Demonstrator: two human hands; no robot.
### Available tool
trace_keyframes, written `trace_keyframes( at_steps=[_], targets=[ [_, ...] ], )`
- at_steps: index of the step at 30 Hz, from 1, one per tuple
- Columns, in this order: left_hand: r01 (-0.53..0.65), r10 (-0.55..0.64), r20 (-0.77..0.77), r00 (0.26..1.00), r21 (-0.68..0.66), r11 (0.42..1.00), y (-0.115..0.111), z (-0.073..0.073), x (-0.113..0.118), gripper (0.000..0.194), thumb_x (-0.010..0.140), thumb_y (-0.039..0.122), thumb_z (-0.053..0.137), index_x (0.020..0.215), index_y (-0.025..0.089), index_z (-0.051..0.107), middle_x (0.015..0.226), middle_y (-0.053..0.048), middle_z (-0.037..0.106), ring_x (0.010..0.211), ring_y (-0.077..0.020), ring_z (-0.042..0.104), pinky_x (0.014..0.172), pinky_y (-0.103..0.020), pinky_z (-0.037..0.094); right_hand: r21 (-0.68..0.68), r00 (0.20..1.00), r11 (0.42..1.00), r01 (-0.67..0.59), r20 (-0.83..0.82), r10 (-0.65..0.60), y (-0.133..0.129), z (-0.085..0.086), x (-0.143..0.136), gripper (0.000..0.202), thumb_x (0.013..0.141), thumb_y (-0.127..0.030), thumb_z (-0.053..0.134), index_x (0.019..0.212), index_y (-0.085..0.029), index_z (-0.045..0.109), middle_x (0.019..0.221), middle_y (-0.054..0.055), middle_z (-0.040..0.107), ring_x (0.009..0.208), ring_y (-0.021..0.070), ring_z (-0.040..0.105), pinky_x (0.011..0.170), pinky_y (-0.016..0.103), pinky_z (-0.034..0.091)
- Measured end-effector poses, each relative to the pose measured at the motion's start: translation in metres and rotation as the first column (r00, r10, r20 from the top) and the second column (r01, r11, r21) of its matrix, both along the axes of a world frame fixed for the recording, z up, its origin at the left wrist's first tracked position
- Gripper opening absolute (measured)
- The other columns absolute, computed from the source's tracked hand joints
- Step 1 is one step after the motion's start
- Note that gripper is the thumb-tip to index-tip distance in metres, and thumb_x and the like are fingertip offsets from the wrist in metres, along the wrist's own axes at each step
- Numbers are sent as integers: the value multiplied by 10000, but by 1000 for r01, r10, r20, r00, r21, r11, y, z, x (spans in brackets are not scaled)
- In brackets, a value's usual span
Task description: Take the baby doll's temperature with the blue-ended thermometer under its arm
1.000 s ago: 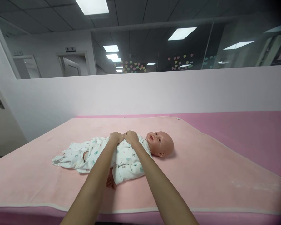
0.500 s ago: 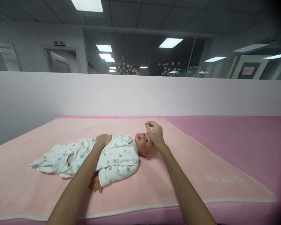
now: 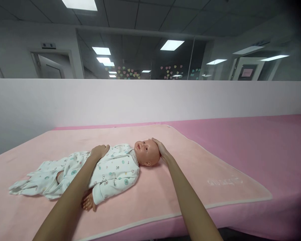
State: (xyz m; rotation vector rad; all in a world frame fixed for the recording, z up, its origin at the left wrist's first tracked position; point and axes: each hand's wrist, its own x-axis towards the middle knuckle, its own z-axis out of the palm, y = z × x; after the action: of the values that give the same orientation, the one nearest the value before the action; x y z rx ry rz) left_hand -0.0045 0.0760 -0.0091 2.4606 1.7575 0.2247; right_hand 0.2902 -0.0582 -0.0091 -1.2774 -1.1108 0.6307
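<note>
Doll (image 3: 115, 172): lying on its back on the blanket (image 3: 190, 170), with legs to the left and head (image 3: 146, 153) to the right. First from the left, trousers (image 3: 45, 177), spread in wrinkles. Then left hand (image 3: 99, 152), laid over the waist; whether gripping the trousers or only resting, not possible to tell. Farther right, right hand (image 3: 162, 150), cupped and unclosed, touching the head at its top. Farthest right, sheet (image 3: 266, 147), pink.
</note>
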Motion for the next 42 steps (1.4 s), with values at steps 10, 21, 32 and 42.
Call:
trace_keyframes(
  at_steps=[10,21,32,42],
  targets=[
    [1,-1,13,1000,-2,1000,-2,2,0,564,798,426,141,887,121,606,988,-160,618,921,-280,565,750,-370,427,-5,990,994,-109,-90,108,-11,9,-3,248,657,-405,534,610,-170,469,618,-44,530,619,108,466,621,226,362],
    [3,-3,9,1000,10,1000,-6,4,1,562,798,425,150,892,124,615,994,-156,622,938,-277,565,754,-364,429,152,997,986,63,-50,-56,-5,8,-5,413,648,-405,551,1003,-196,562,1168,41,518,1077,171,454,930,289,332],
    [2,-2,25,1000,11,1000,-5,3,1,576,794,428,143,926,123,613,1011,-155,616,945,-285,561,772,-375,426,77,992,995,-60,-104,67,-13,11,-10,374,662,-496,561,684,-132,642,722,32,641,726,174,564,706,278,423],
    [0,0,26,1000,14,1000,-10,7,2,564,799,421,158,917,111,614,1022,-169,612,958,-278,560,781,-362,423,80,994,996,-47,-97,55,-11,12,-8,365,640,-474,584,713,-126,667,784,54,659,783,191,572,742,285,432]
  ],
)
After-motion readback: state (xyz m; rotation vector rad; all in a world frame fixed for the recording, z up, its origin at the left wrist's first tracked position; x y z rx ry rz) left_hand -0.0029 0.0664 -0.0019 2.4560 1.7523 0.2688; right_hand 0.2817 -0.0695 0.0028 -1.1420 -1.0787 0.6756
